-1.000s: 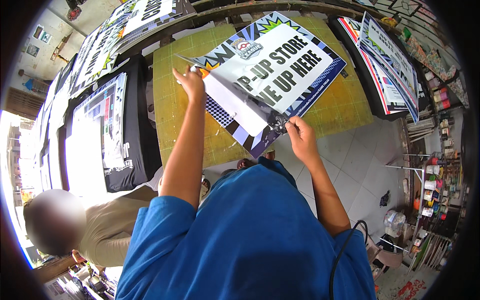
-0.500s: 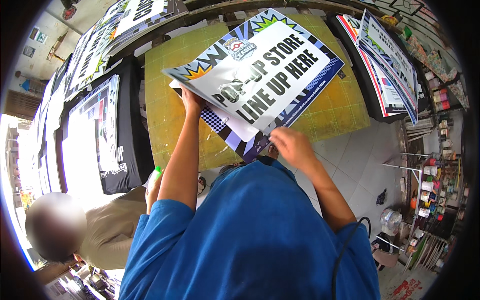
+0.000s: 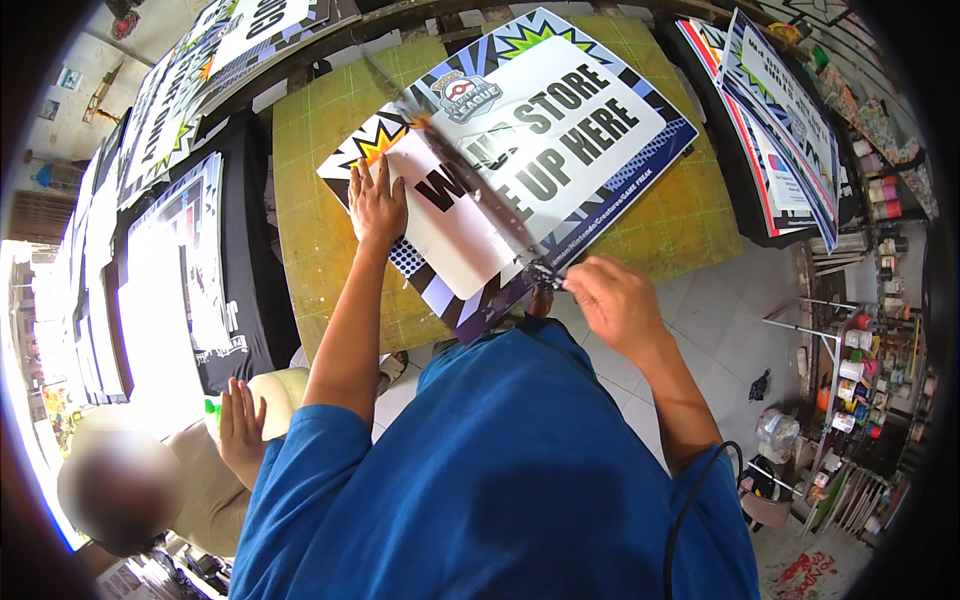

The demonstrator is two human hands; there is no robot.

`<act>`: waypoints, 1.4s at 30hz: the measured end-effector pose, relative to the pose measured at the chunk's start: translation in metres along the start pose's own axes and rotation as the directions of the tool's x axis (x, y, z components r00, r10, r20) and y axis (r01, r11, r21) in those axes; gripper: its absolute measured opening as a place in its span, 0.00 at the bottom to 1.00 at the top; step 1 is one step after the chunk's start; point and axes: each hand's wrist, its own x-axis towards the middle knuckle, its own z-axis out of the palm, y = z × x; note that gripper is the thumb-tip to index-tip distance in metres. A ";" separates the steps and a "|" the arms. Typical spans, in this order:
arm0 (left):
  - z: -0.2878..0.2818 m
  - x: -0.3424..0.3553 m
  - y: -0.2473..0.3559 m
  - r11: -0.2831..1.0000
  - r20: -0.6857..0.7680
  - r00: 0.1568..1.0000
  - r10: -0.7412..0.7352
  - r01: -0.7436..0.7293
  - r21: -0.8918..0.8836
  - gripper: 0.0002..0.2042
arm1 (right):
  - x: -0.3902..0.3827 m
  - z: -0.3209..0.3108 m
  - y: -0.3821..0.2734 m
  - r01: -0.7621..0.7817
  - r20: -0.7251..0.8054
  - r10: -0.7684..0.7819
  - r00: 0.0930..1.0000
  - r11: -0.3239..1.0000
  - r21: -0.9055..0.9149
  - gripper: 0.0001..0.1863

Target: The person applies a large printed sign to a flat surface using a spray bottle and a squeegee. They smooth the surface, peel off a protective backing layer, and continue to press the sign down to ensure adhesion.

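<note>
My left hand (image 3: pixel 377 205) lies flat, fingers apart, on the left part of a printed sign (image 3: pixel 445 245) with an orange burst and a white panel. Over that sign's right part lies a printed sheet (image 3: pixel 560 90) with large black lettering, a green burst and a dark blue border. The sheet's left edge is curled up and blurred, standing across the middle. By its near corner, my right hand (image 3: pixel 622 305) pinches the sheet's dark edge between thumb and fingers. The curl hides part of the lettering.
Beneath lies a yellow-green cutting mat (image 3: pixel 310 130). Stacks of signs (image 3: pixel 775 120) stand at the right, with more signs (image 3: pixel 200 100) and a black cloth (image 3: pixel 265 260) at the left. A co-worker's hand (image 3: pixel 240 430) is raised beside my left arm. Paint jars (image 3: pixel 855 365) fill a right-hand rack.
The sheet's left side has swung up and toward the right, baring the sign beneath. My left hand let go of it and flattened on that sign. The co-worker's hand moved left and nearer.
</note>
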 end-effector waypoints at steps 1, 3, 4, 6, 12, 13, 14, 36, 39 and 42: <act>-0.001 -0.001 0.000 1.000 -0.002 1.000 0.003 -0.003 0.005 0.28 | 0.001 -0.004 0.005 -0.002 -0.020 0.002 1.000 1.000 0.019 0.04; -0.002 0.000 -0.001 1.000 -0.014 1.000 0.011 -0.011 0.007 0.28 | 0.007 -0.016 0.011 -0.030 -0.050 0.030 0.998 1.000 -0.002 0.04; -0.001 -0.001 -0.002 1.000 -0.014 1.000 0.007 -0.007 0.007 0.28 | 0.010 -0.022 0.014 -0.044 -0.065 0.043 0.997 0.999 -0.011 0.04; -0.001 -0.001 -0.002 1.000 -0.015 1.000 0.002 -0.002 0.007 0.28 | 0.013 -0.031 0.021 -0.064 -0.075 0.062 0.995 0.998 -0.019 0.05; -0.005 0.000 0.001 1.000 -0.012 1.000 0.005 -0.005 0.001 0.29 | 0.025 -0.058 0.054 -0.114 -0.173 0.116 0.978 0.993 0.019 0.07; -0.005 0.000 0.001 1.000 -0.009 1.000 0.001 -0.001 0.002 0.29 | 0.029 -0.064 0.061 -0.153 -0.143 0.158 0.977 0.987 0.043 0.07; -0.006 -0.001 0.000 1.000 -0.007 1.000 -0.003 0.003 0.002 0.29 | 0.033 -0.067 0.073 -0.213 -0.131 0.222 0.966 0.974 0.081 0.08; -0.056 0.086 0.040 0.989 -0.151 0.988 0.027 -0.048 -0.138 0.18 | 0.021 -0.015 0.210 -0.443 -0.034 0.591 0.806 0.641 0.627 0.08; -0.077 0.173 0.106 0.907 -0.179 0.948 0.265 -0.308 -0.288 0.19 | 0.021 -0.021 0.198 -0.364 -0.027 0.537 0.843 0.607 0.707 0.05; -0.055 0.249 0.148 0.874 0.169 0.913 0.371 -0.283 -0.394 0.20 | 0.017 -0.015 0.195 -0.342 0.028 0.552 0.833 0.475 0.810 0.06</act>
